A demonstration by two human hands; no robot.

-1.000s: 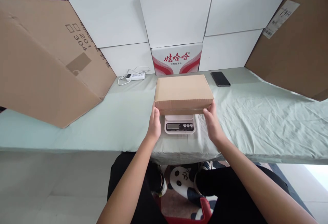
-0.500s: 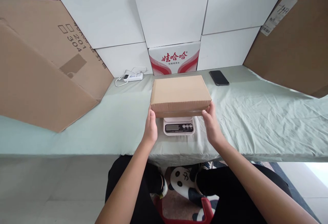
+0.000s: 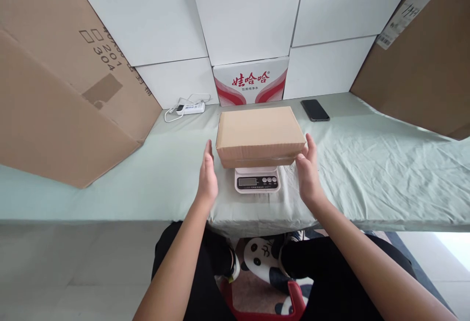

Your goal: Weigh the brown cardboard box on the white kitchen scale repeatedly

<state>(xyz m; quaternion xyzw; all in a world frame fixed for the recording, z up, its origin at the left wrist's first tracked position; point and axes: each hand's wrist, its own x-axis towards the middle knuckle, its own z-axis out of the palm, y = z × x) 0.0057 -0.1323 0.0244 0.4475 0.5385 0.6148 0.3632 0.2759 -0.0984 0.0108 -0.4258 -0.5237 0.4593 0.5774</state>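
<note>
Head view, and there it is in the middle: a closed brown box (image 3: 260,137) sits over a white scale (image 3: 257,183), covering the scale's far part and leaving the near panel, with its small display (image 3: 247,182) and buttons, in sight. On the left, the left hand (image 3: 208,179) stands palm inward just beside the box, clear of its side, fingers straight and close together, nothing in their grip. Over on the right, the right hand (image 3: 307,171) is at the box's near right corner, thumb apart from the raised fingers; whether they touch the cardboard, one cannot tell. Beneath it all runs a pale green cloth (image 3: 172,174), wrinkled toward the right. Farther out, a dark phone (image 3: 315,110) lies to the far right of the box, and a white device with a cable (image 3: 193,108) to the far left. Directly behind the box stands a red-and-white carton (image 3: 251,88), white panels (image 3: 246,22) around and above it, big brown cardboard (image 3: 44,91) flanking left, more brown cardboard (image 3: 422,76) flanking right.
</note>
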